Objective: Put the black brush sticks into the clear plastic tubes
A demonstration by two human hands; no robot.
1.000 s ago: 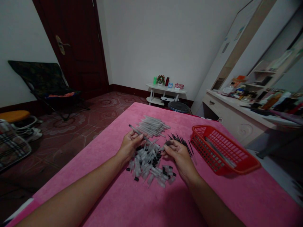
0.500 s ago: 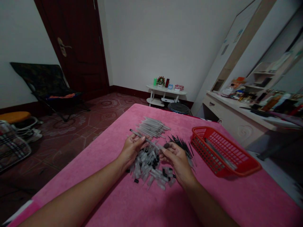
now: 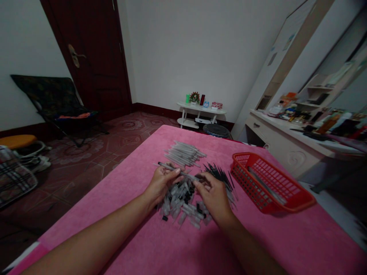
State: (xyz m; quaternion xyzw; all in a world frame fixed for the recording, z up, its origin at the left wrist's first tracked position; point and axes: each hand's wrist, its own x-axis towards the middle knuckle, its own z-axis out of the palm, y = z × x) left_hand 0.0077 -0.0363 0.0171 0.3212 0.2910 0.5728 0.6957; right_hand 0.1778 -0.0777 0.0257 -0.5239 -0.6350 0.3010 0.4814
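The left hand pinches a slim, clear pen between thumb and fingers; the right hand has its fingers pinched on the other end, too blurred to tell whether a cap sits there. The pen slants from a dark tip at 10 o'clock toward 4, just above a heap of clear and black caps at 6 o'clock. On the pink surface, clear tubes lie at 12 o'clock, dark refills at 3, and beyond them a red basket.
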